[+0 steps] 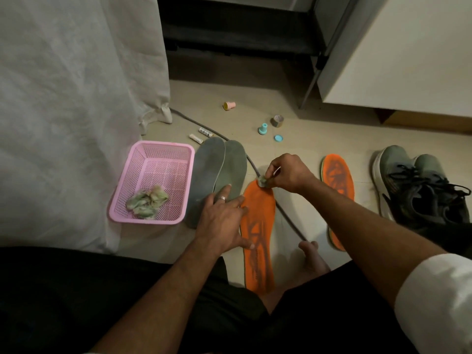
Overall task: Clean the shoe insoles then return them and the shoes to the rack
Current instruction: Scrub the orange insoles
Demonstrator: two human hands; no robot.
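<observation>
Orange foam insole (pixel 258 236) lies at 6 o'clock, wiping step underway: right hand (pixel 288 172) pinches small grey wipe wad (pixel 263 180) on its toe end; left hand (pixel 222 221), fingers spread flat, pins its edge. Next: stroke wipe heelward, keep pinning.

A person sits on the floor (pixel 293 103), looking down. Directly ahead, one insole (pixel 258 238) lies lengthwise, toe pointing away. The left hand (pixel 224 218) rests flat across its left edge; the right hand (pixel 291 172) pinches a small wad (pixel 263 181) against its toe. Just left lie two overlapping insoles (pixel 217 175), and left of those a basket (pixel 153 154) with crumpled wipes (pixel 146 204) inside. To the right lies another insole (pixel 337 195), then a pair of shoes (pixel 419 187) at far right. Beyond the insoles, small caps and tubes lie scattered. A cable (pixel 288 218) runs under the middle insole.
</observation>
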